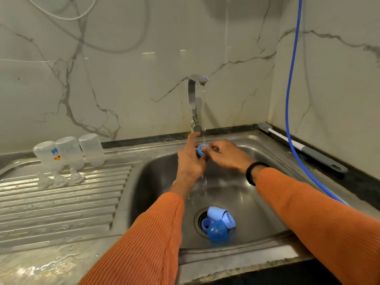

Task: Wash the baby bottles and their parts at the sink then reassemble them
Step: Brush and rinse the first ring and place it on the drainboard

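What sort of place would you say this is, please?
Most likely a home kitchen: a steel sink with a ridged draining board, a tap running against a marble-look wall, and a bottle brush lying on the dark counter.

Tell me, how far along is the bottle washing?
Roughly midway. Three clear bottles stand upside down on the draining board, apparently washed. Both hands, left hand and right hand, hold a blue ring under running water. Blue caps wait over the drain; reassembly remains.
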{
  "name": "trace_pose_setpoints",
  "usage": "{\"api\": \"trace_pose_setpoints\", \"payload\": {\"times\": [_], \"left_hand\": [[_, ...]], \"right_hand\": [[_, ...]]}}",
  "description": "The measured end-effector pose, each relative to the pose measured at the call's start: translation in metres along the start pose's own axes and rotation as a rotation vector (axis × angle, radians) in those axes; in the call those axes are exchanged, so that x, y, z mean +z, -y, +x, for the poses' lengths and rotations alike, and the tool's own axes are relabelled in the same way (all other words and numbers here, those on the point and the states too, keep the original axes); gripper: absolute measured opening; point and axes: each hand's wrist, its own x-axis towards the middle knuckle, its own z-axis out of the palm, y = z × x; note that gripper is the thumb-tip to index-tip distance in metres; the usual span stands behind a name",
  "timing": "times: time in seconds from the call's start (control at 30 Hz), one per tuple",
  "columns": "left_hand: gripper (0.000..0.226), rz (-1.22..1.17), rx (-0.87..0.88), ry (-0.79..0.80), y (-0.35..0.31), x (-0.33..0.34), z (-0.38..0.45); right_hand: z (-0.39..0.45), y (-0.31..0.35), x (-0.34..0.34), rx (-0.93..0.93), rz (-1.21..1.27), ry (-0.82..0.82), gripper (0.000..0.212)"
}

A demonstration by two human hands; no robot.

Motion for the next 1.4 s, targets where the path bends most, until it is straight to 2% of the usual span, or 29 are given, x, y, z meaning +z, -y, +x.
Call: {"api": "trace_pose_setpoints", "payload": {"times": [0.1, 0.2, 0.3, 0.4, 0.47, 0.57, 0.67, 0.77, 0.93, 1.03, 1.13, 1.3, 1.4], "left_hand": [[0.072, 0.007, -0.004, -0.007, -0.001, 0.0, 0.002], [0.075, -0.002, -0.016, 0.01, 0.002, -0.001, 0.001], [0.074, -0.024, -0.04, 0.02, 0.001, -0.001, 0.001], [0.074, -0.058, -0.065, 0.016, -0.001, -0.001, 0.004], [0.069, -0.08, -0.099, 0.008, -0.001, -0.001, 0.005], [0.049, -0.073, -0.108, -0.044, 0.001, -0.001, 0.007], [0.033, -0.058, -0.08, -0.101, 0.005, -0.001, 0.009], [0.029, -0.109, -0.1, -0.1, 0.007, -0.001, 0.011], [0.025, -0.325, -0.291, -0.094, 0.009, 0.001, 0.015], [0.024, -0.414, -0.396, -0.136, 0.005, 0.002, 0.017], [0.024, -0.381, -0.41, -0.211, 0.005, 0.002, 0.017], [0.02, -0.339, -0.407, -0.279, 0.008, 0.002, 0.016], [0.018, -0.34, -0.415, -0.276, 0.008, 0.003, 0.015]], "right_hand": [[-0.001, 0.001, 0.002, -0.034, 0.053, 0.069, 0.037], [0.001, 0.0, 0.0, -0.029, 0.084, 0.124, 0.03], [0.004, -0.004, 0.003, -0.008, 0.039, 0.058, 0.02], [0.008, -0.01, 0.007, 0.006, 0.072, -0.037, 0.022], [0.009, -0.012, 0.006, 0.026, 0.146, -0.06, 0.021], [0.01, -0.009, 0.009, 0.101, 0.32, 0.015, 0.018], [0.014, -0.005, 0.015, 0.166, 0.512, 0.024, 0.027], [0.016, -0.004, 0.015, 0.231, 0.693, 0.028, 0.031], [0.014, -0.002, 0.007, 0.307, 0.863, 0.057, 0.039], [0.012, -0.002, 0.008, 0.329, 0.837, 0.066, 0.04], [0.014, -0.003, 0.012, 0.301, 0.763, 0.049, 0.037], [0.018, -0.003, 0.021, 0.087, 0.49, -0.052, 0.026], [0.017, -0.001, 0.023, -0.057, 0.257, -0.194, 0.016]]}}
